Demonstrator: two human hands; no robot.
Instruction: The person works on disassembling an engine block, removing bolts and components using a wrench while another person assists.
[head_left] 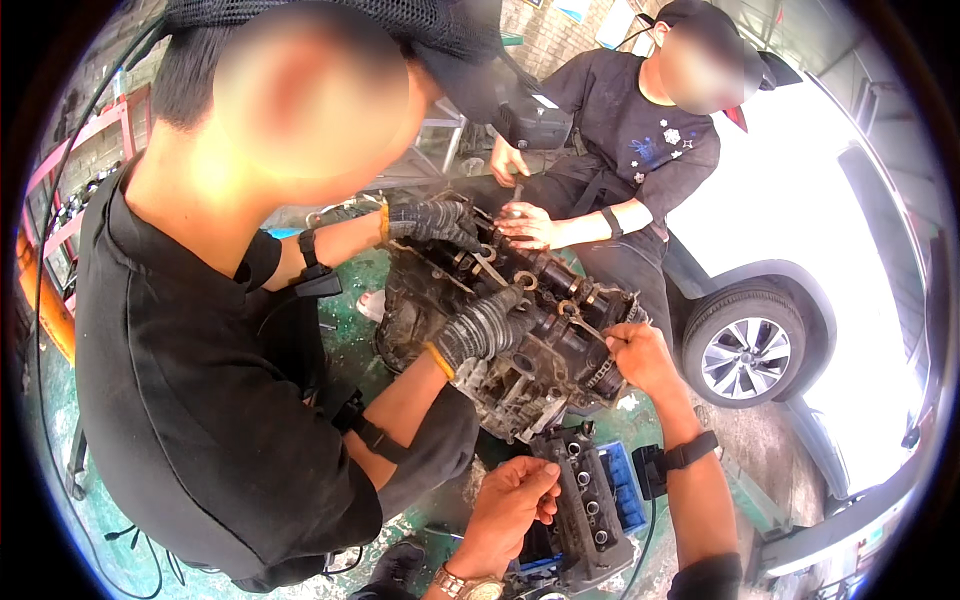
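Note:
A ring-ended wrench (588,325) is pinched in my right hand (645,355), its ring end resting over the top of the dirty engine (430,320) near the camshafts. My right hand is at the engine's right end, close to the timing chain (604,376). My left hand (510,500), with a watch at the wrist, is curled closed in front of the engine, thumb against the fingers; whatever may be inside is hidden. Beside it lies a dark engine cover (590,510) with a row of round holes.
At left, a person in striped work gloves (480,328) holds another wrench (488,268) over the engine. Across from me, another person's bare hands (530,225) reach its far side. A blue tray (624,487) sits by the cover. A white car (800,200) stands at right.

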